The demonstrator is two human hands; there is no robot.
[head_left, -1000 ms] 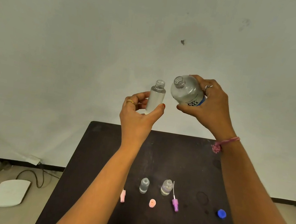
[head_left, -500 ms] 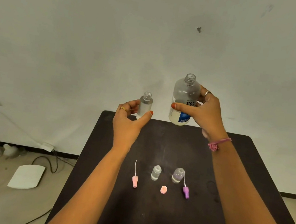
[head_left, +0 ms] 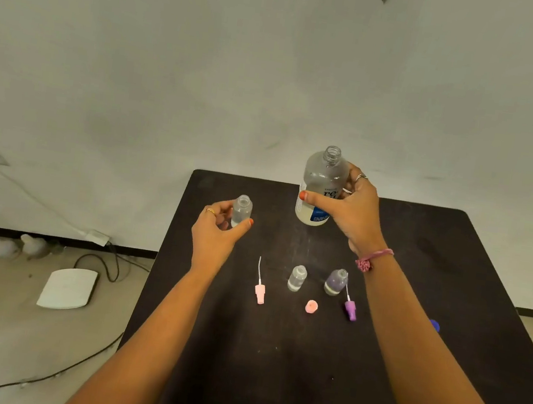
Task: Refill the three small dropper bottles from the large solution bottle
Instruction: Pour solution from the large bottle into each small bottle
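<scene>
1. My right hand grips the large solution bottle, fingers and thumb wrapped round its labelled body; the bottle is upright, its neck uncapped, and its base is at the far part of the dark table, though I cannot tell whether it touches.
2. My left hand pinches one small dropper bottle between thumb and fingers, upright and open at the top, to the left of the large solution bottle and lower, over the table's left edge.
3. Nearer to me than the large solution bottle, two more small bottles stand uncapped on the table: a clear one and, just right of it, a purple-tinted one.
4. Left of the clear one lies a pink dropper top with a thin white tube.
5. A pink cap sits nearer to me, between the two standing bottles.
6. A purple dropper top lies just beside the purple-tinted bottle.
7. A blue cap shows far right of these, partly hidden by my right arm.
</scene>
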